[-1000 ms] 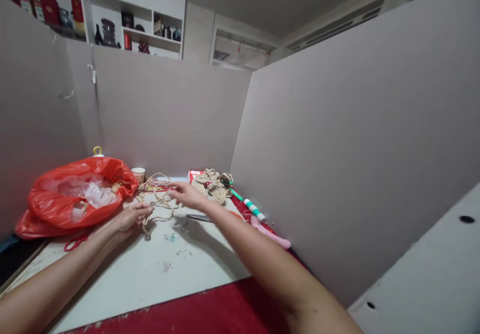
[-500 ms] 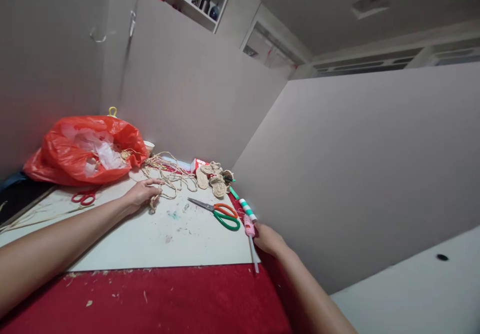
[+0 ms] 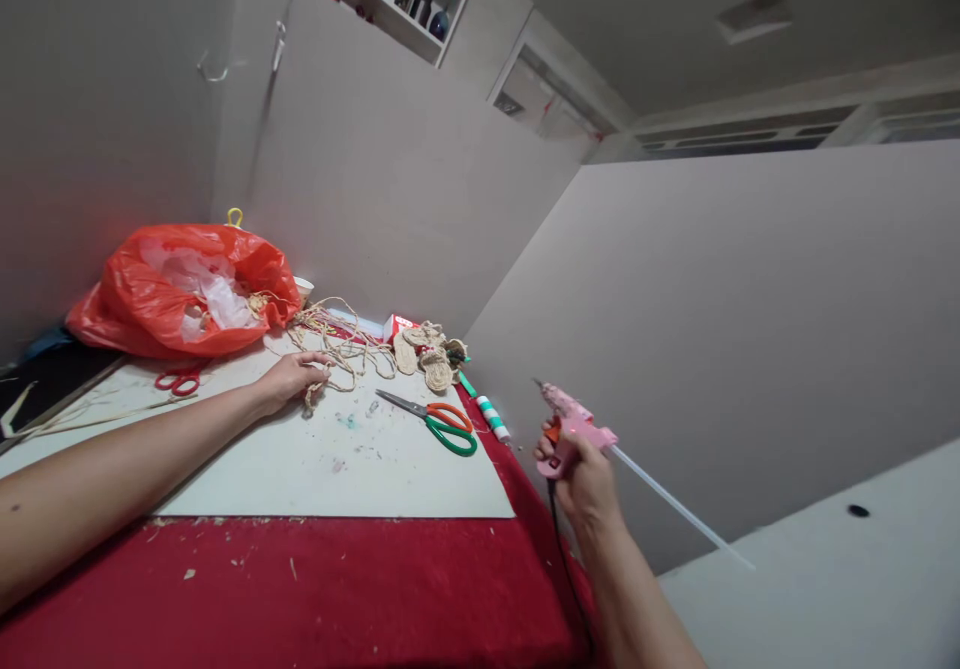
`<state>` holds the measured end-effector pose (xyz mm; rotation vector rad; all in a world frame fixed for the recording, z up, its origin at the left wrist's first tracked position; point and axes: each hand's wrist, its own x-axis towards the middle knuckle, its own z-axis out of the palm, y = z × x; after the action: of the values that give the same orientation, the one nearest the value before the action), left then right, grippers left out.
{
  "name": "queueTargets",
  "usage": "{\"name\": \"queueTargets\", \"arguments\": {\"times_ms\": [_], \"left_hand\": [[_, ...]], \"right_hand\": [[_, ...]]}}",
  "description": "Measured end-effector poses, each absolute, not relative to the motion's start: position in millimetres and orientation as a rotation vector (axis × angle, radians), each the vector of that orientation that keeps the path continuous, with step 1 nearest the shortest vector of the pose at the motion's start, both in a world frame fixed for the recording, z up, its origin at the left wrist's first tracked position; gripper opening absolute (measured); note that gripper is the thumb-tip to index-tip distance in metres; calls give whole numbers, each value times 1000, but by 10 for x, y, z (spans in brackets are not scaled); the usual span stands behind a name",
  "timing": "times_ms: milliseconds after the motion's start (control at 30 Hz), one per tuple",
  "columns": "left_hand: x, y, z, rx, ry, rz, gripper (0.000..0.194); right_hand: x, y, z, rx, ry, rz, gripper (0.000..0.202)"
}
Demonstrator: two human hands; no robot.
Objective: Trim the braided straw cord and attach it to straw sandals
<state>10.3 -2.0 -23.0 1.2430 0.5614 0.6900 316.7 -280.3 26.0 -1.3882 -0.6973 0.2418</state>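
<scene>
My right hand (image 3: 589,474) is wrapped round the handle of a pink hot glue gun (image 3: 570,409), raised beside the right partition. A long clear glue stick (image 3: 679,507) sticks out of its back end, and a dark cord hangs below. Over the white board, my left hand (image 3: 296,379) pinches a piece of braided straw cord (image 3: 310,401). More of that cord (image 3: 352,349) lies in loose loops just beyond the fingers. Scissors with one orange and one green handle (image 3: 450,429) rest to the right of my left hand.
A red plastic bag (image 3: 142,299) stands at the back left, with small red scissors (image 3: 178,380) before it. Woven straw pieces (image 3: 436,369) lie near the back corner beside a red box (image 3: 397,326). A green-and-white striped tube (image 3: 493,419) lies along the white board's (image 3: 360,494) right edge.
My right hand has taken hold of the glue gun and lifted it off the table, up and to the right. My left hand stays nearly in place with the cord.
</scene>
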Motion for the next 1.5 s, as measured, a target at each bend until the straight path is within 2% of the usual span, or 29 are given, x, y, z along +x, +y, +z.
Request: {"name": "queueTargets", "arguments": {"times_ms": [100, 167, 367, 533, 833, 1200, 1367, 1500], "left_hand": [[108, -17, -250, 1263, 549, 715, 38], [102, -30, -249, 1274, 544, 731, 36], [81, -87, -235, 1265, 560, 746, 25], [113, -79, -279, 1287, 601, 725, 17], [226, -108, -289, 1456, 635, 707, 15], [333, -95, -325, 1486, 635, 676, 14], [301, -107, -327, 1510, 597, 714, 16], [218, -136, -292, 1514, 604, 701, 16]], "right_hand": [[2858, -2499, 402, -988, -546, 614, 20], [2665, -2242, 425, -891, -516, 726, 19], [2268, -1626, 62, -841, -470, 842, 22], [2139, -1577, -225, -927, -330, 943, 17], [2015, -1616, -96, -1071, -530, 697, 4], [2040, -1649, -164, -1162, -633, 724, 18], [2050, -1622, -192, -1154, -620, 748, 8], [2077, -1590, -222, -1106, -645, 771, 17]]}}
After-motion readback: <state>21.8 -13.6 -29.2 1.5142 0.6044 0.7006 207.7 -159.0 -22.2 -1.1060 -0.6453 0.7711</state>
